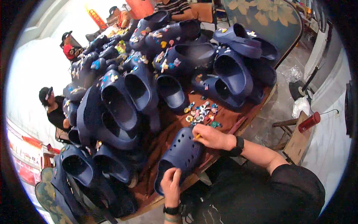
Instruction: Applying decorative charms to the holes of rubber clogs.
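Observation:
A plain navy foam clog with round holes in its upper lies at the table's near edge, toe pointing away from me. My left hand is closed on its heel end. At the toe, my right hand is pinched, and a small yellow piece shows at its fingertips; its exact kind is too small to tell. Just beyond the toe lies a loose heap of small colourful shoe charms, white, red, green and blue among them.
Navy clogs, many with charms on them, are piled high across the left and far table. Brown cloth covers the tabletop. To the right stands a wooden bench with a red cylinder. Other people sit around the far side.

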